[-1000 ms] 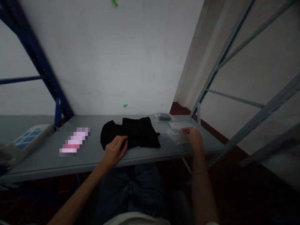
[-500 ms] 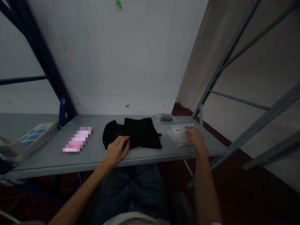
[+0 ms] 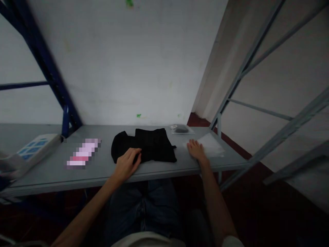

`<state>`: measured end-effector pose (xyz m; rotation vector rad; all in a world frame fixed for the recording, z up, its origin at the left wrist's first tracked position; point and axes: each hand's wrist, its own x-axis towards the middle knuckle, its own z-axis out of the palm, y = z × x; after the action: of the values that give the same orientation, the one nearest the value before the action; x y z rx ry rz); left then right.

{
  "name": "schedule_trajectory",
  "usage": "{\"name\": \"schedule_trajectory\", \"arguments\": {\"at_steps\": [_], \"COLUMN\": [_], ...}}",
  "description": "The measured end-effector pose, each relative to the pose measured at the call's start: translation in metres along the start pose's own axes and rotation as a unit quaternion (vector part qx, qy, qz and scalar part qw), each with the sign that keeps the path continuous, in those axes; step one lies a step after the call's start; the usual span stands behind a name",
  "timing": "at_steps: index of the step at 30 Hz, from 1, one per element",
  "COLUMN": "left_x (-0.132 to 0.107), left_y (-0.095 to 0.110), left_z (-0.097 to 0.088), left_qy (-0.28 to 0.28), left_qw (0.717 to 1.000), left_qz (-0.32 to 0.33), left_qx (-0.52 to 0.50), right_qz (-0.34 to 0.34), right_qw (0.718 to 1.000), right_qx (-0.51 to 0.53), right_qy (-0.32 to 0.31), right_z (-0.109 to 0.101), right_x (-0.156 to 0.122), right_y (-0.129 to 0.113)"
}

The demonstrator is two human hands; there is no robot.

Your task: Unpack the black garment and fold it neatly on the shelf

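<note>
The right grip [image 3: 195, 150] lies palm down on the left part of some translucent plastic bags [image 3: 212, 145], its fingers extended and slightly spread, resting flat rather than pinching. The left grip [image 3: 127, 163] rests on the lower left part of a black cloth [image 3: 156, 145], its fingers bent and its thumb a little apart from them; whether any fabric is pinched beneath, I cannot tell.

The black cloth lies flat near the middle of the tabletop [image 3: 159, 168], directly in front of the person. Its left end is rounded, its right part is broader, and a small black tab [image 3: 174, 146] sticks out from the right edge. The bags lie to its right, apart from it, their far right corners fanned out.

Behind the bags, near the back edge, sits a flat clear packet [image 3: 181, 130] with something dark inside and a small white label [image 3: 173, 127] at its left corner. Well to the left of the cloth is a pink and white item [image 3: 83, 152], too pixelated to identify. Farther left stands a white package [image 3: 37, 147] with blue panels on top.

A blue metal upright [image 3: 48, 65] rises at left, a grey metal frame [image 3: 241, 76] at right, and a white wall [image 3: 123, 68] behind.
</note>
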<state>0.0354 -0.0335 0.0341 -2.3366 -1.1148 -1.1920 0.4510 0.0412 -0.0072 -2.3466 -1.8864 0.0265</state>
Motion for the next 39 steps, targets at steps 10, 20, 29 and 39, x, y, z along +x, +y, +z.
{"name": "schedule_trajectory", "arguments": {"at_steps": [10,20,29,39], "left_x": [-0.001,-0.001,-0.002,-0.003], "left_y": [-0.002,-0.002,-0.002,-0.003], "left_z": [0.001,0.002,0.003,0.004], "left_qy": [0.002,0.005,-0.01,-0.007], "left_qw": [1.0,1.0,1.0,1.0], "left_qz": [0.005,0.006,-0.016,-0.005], "left_qx": [-0.003,0.006,-0.007,-0.002], "right_qz": [-0.007,0.116,0.138,0.129], "right_qw": [0.985,0.989,0.99,0.99], "right_qx": [0.064,0.003,0.031,0.027], "right_qy": [0.157,0.088,0.004,0.055], "right_z": [-0.016,-0.015,-0.02,-0.024], "right_x": [0.006,0.003,0.001,-0.008], "right_y": [0.016,0.032,0.029,0.021]}}
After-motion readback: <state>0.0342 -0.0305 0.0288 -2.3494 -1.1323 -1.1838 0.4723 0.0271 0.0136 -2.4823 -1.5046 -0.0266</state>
